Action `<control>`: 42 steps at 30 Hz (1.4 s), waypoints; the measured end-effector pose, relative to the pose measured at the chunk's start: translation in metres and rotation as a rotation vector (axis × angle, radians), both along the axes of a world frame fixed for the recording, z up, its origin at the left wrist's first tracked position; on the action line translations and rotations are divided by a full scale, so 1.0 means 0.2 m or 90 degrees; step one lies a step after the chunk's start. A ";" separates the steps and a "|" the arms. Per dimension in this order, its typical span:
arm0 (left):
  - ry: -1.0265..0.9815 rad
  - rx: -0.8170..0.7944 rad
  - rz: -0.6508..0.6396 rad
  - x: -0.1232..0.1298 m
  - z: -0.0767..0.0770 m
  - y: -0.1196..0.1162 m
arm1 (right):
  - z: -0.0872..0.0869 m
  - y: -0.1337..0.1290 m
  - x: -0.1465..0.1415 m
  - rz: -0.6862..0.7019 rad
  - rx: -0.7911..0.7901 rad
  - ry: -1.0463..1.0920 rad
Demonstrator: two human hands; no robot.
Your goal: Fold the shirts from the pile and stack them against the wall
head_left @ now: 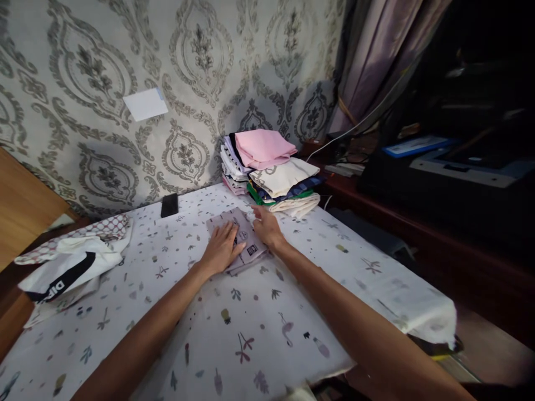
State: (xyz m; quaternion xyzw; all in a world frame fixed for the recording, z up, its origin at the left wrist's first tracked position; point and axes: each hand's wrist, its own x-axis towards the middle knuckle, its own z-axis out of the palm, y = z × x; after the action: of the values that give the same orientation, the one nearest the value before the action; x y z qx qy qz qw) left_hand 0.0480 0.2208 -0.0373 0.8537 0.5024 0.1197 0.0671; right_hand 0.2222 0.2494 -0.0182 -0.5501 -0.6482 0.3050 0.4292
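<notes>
A folded grey-mauve cloth (251, 245) with dark print lies on the white patterned table cover (234, 334). My left hand (223, 245) rests flat on its left part, fingers spread. At the cloth's right edge is my right hand (266, 225), its fingers curled and the index finger reaching toward the far corner; what the fingers hold, if anything, is too small to make out. Just behind the cloth stands a stack of folded clothes, with a pink piece (265, 148) on top and a cream one (284, 177) beside it.
A black phone (169, 205) lies near the wall. Crumpled white clothing (75, 267) with a black band is at the left edge. On the right, a dark red shelf (376, 206) runs beside the table, with a white cable (351, 131) above it.
</notes>
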 end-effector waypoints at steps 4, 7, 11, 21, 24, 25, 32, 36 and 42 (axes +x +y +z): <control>0.002 -0.013 -0.017 0.00 0.02 0.00 | 0.06 -0.14 -0.07 0.110 0.120 -0.197; -0.083 -0.003 -0.067 -0.04 0.04 0.04 | 0.07 -0.20 -0.12 0.184 0.073 -0.272; -0.215 0.037 0.040 -0.15 0.09 0.19 | 0.08 -0.15 -0.13 0.176 0.025 -0.314; -0.281 -0.096 0.153 -0.32 0.09 0.52 | -0.03 0.11 -0.22 0.146 -0.033 -0.415; -0.317 -0.133 0.130 -0.34 0.07 0.53 | -0.09 0.13 -0.21 0.152 -0.034 -0.417; -0.331 -0.147 0.117 -0.35 0.07 0.53 | -0.10 0.14 -0.20 0.153 -0.033 -0.419; -0.203 -0.039 0.080 -0.37 0.03 0.53 | -0.09 0.13 -0.21 0.161 -0.057 -0.429; -0.113 0.103 0.143 -0.38 0.05 0.42 | -0.09 0.14 -0.21 0.158 -0.060 -0.420; -0.122 0.088 -0.024 -0.28 0.16 -0.13 | -0.10 0.14 -0.21 0.160 -0.066 -0.431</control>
State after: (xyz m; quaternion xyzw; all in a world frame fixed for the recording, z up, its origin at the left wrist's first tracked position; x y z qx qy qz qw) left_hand -0.0088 0.1953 -0.0059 0.8504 0.4678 0.2337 0.0580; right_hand 0.1804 0.2764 -0.0373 -0.5566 -0.8000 0.1885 0.1214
